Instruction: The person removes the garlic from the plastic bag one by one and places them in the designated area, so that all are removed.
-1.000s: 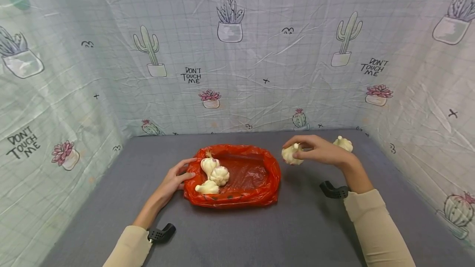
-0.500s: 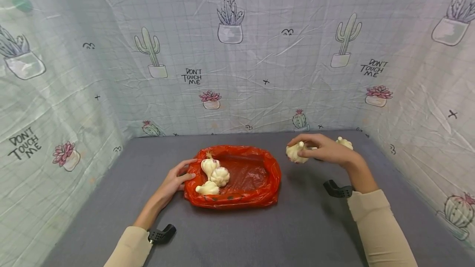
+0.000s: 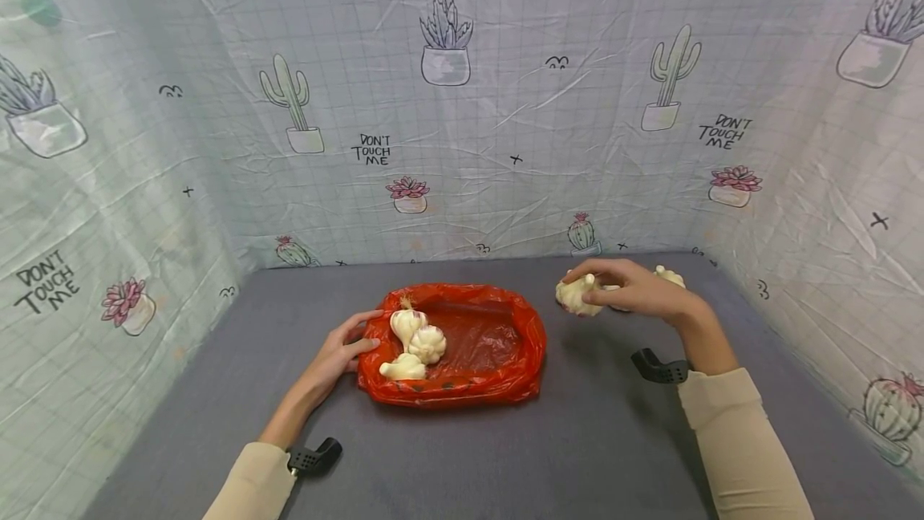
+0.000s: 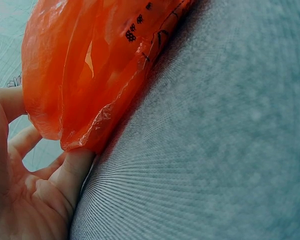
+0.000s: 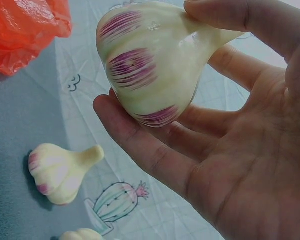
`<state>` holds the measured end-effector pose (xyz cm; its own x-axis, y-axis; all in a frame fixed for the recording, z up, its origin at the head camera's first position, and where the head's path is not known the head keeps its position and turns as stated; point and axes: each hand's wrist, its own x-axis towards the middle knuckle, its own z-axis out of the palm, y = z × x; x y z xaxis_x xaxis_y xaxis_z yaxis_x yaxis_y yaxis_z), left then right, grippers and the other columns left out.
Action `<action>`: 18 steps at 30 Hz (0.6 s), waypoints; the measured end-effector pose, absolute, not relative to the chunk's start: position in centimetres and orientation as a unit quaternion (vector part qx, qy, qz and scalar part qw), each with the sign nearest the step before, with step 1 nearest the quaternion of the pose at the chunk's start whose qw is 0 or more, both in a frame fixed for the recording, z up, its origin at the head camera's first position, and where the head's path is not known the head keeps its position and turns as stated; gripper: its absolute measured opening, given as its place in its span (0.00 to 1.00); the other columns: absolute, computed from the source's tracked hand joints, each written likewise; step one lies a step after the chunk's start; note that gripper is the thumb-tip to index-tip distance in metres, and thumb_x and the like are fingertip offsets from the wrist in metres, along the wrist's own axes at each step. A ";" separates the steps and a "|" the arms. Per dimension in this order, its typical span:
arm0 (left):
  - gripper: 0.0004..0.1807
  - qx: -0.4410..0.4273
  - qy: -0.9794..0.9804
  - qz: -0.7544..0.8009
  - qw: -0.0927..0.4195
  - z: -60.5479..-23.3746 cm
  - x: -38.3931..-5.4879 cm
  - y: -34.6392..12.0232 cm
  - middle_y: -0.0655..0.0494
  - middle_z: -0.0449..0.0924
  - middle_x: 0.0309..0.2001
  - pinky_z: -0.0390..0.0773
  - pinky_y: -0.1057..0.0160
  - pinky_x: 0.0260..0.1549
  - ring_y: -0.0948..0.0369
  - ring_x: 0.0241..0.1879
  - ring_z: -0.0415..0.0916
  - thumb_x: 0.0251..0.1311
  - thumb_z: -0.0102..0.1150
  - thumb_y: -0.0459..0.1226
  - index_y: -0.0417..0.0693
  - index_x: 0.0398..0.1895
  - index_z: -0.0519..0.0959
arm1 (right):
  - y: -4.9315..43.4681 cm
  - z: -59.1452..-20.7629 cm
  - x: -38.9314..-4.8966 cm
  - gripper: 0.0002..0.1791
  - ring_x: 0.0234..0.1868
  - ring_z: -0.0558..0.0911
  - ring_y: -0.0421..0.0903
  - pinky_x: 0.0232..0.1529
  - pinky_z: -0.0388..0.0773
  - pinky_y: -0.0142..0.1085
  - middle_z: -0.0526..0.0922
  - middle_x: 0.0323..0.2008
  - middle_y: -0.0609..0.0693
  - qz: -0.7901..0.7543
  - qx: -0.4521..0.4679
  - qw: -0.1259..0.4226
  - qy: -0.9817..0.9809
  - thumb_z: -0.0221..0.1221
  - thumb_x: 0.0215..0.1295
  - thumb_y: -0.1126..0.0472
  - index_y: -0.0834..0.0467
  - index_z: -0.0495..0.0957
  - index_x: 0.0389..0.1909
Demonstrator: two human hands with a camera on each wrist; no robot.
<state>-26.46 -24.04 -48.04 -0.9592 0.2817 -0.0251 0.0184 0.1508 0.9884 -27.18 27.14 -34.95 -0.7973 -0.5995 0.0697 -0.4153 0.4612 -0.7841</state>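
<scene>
Held up off the table by my right hand is a garlic bulb. The right wrist view shows that bulb pale with purple streaks, pinched between thumb and fingers. My left hand touches the left end of an open red plastic bag, its fingers spread rather than curled. Up close in the left wrist view, those fingers rest against the outside of the bag. Inside the bag's left part lie a few garlic bulbs.
Behind the right hand, another garlic bulb lies on the grey table. A further bulb is partly hidden by that hand. The right wrist view shows one bulb whole and another cut off below. A cactus-print curtain surrounds the table.
Since a second ago, my right hand has shifted slightly right with the garlic bulb, then stayed nearly still. The left hand and the red bag have kept their places.
</scene>
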 end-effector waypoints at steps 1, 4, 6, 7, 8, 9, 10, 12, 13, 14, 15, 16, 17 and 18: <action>0.32 0.101 0.752 0.644 0.102 -48.0 -26.4 -24.0 0.30 0.65 0.70 0.88 0.55 0.41 0.57 0.50 0.84 0.74 0.58 0.38 0.48 0.78 0.64 | 27.2 -35.0 -27.2 0.20 0.53 0.81 0.47 0.49 0.82 0.38 0.81 0.60 0.56 -0.424 -0.298 0.107 0.849 0.61 0.74 0.58 0.58 0.79 0.64; 0.32 0.102 0.752 0.643 0.102 -48.0 -26.4 -24.1 0.30 0.65 0.70 0.88 0.55 0.41 0.57 0.50 0.84 0.74 0.58 0.39 0.48 0.78 0.64 | 27.3 -35.0 -27.3 0.20 0.55 0.81 0.47 0.50 0.81 0.36 0.81 0.61 0.56 -0.420 -0.293 0.103 0.853 0.61 0.74 0.57 0.57 0.80 0.63; 0.32 0.103 0.752 0.642 0.102 -48.0 -26.4 -24.1 0.30 0.65 0.71 0.88 0.55 0.41 0.57 0.50 0.84 0.74 0.58 0.39 0.49 0.78 0.64 | 27.4 -35.0 -27.3 0.19 0.57 0.81 0.47 0.51 0.81 0.36 0.81 0.62 0.56 -0.419 -0.291 0.101 0.854 0.61 0.74 0.57 0.56 0.80 0.63; 0.32 0.104 0.753 0.642 0.102 -48.0 -26.5 -24.1 0.30 0.65 0.71 0.88 0.55 0.41 0.57 0.50 0.84 0.74 0.58 0.39 0.49 0.78 0.64 | 27.4 -35.0 -27.3 0.19 0.57 0.81 0.48 0.51 0.81 0.36 0.80 0.63 0.56 -0.419 -0.289 0.101 0.855 0.61 0.74 0.57 0.56 0.80 0.63; 0.32 0.104 0.752 0.643 0.101 -48.0 -26.5 -24.1 0.30 0.65 0.71 0.88 0.55 0.41 0.57 0.50 0.84 0.74 0.58 0.39 0.49 0.78 0.64 | 27.5 -35.0 -27.3 0.19 0.58 0.81 0.48 0.51 0.81 0.36 0.80 0.63 0.56 -0.418 -0.289 0.101 0.855 0.61 0.74 0.57 0.56 0.80 0.63; 0.32 0.105 0.752 0.643 0.102 -48.0 -26.4 -24.1 0.30 0.65 0.71 0.89 0.55 0.41 0.57 0.50 0.84 0.74 0.58 0.39 0.49 0.78 0.64 | 27.5 -34.9 -27.3 0.19 0.58 0.81 0.49 0.51 0.81 0.36 0.80 0.63 0.57 -0.418 -0.289 0.101 0.855 0.61 0.74 0.57 0.55 0.80 0.63; 0.32 0.106 0.752 0.643 0.102 -48.0 -26.5 -24.1 0.30 0.65 0.71 0.89 0.55 0.41 0.57 0.50 0.84 0.74 0.58 0.39 0.49 0.78 0.64 | 27.5 -34.9 -27.3 0.19 0.58 0.81 0.50 0.51 0.81 0.36 0.80 0.64 0.57 -0.418 -0.288 0.101 0.855 0.61 0.74 0.57 0.56 0.80 0.63; 0.32 0.106 0.752 0.643 0.103 -48.0 -26.4 -24.1 0.30 0.65 0.71 0.89 0.55 0.41 0.57 0.50 0.84 0.74 0.57 0.39 0.49 0.78 0.63 | 27.5 -34.9 -27.3 0.20 0.58 0.80 0.51 0.51 0.81 0.36 0.80 0.64 0.58 -0.421 -0.286 0.104 0.854 0.61 0.74 0.57 0.56 0.80 0.63; 0.32 0.105 0.752 0.642 0.103 -48.0 -26.4 -24.1 0.31 0.65 0.71 0.89 0.55 0.41 0.57 0.50 0.84 0.74 0.57 0.39 0.49 0.78 0.64 | 27.6 -34.9 -27.3 0.20 0.58 0.80 0.51 0.51 0.81 0.36 0.79 0.64 0.58 -0.422 -0.285 0.104 0.854 0.61 0.74 0.57 0.56 0.79 0.64; 0.32 0.104 0.753 0.642 0.103 -48.0 -26.4 -24.1 0.31 0.65 0.71 0.89 0.55 0.41 0.56 0.50 0.84 0.74 0.57 0.39 0.49 0.78 0.64 | 27.6 -34.9 -27.3 0.20 0.58 0.80 0.52 0.51 0.81 0.36 0.79 0.65 0.58 -0.424 -0.283 0.105 0.854 0.61 0.75 0.57 0.57 0.79 0.64; 0.32 0.104 0.753 0.642 0.103 -48.0 -26.4 -24.1 0.31 0.65 0.71 0.89 0.55 0.41 0.56 0.50 0.84 0.74 0.57 0.39 0.49 0.78 0.64 | 27.6 -34.8 -27.3 0.21 0.58 0.80 0.52 0.52 0.81 0.36 0.79 0.65 0.58 -0.425 -0.283 0.106 0.853 0.60 0.75 0.57 0.57 0.79 0.64; 0.32 0.104 0.753 0.641 0.103 -48.0 -26.4 -24.1 0.31 0.65 0.71 0.89 0.55 0.41 0.56 0.50 0.84 0.74 0.57 0.39 0.49 0.78 0.64 | 27.6 -34.8 -27.3 0.21 0.59 0.80 0.52 0.52 0.81 0.36 0.79 0.65 0.59 -0.426 -0.281 0.106 0.853 0.60 0.75 0.57 0.58 0.79 0.64; 0.32 0.103 0.754 0.641 0.103 -48.0 -26.4 -24.1 0.31 0.65 0.72 0.89 0.55 0.41 0.56 0.50 0.84 0.74 0.57 0.39 0.49 0.78 0.64 | 27.6 -34.8 -27.2 0.21 0.59 0.80 0.52 0.52 0.81 0.36 0.79 0.65 0.59 -0.428 -0.279 0.107 0.853 0.60 0.75 0.57 0.58 0.79 0.65; 0.32 0.103 0.754 0.641 0.103 -48.0 -26.4 -24.1 0.31 0.65 0.72 0.89 0.55 0.41 0.56 0.51 0.84 0.74 0.57 0.39 0.49 0.78 0.64 | 27.7 -34.8 -27.2 0.21 0.59 0.80 0.52 0.52 0.81 0.36 0.79 0.65 0.58 -0.428 -0.279 0.107 0.853 0.60 0.75 0.57 0.58 0.79 0.65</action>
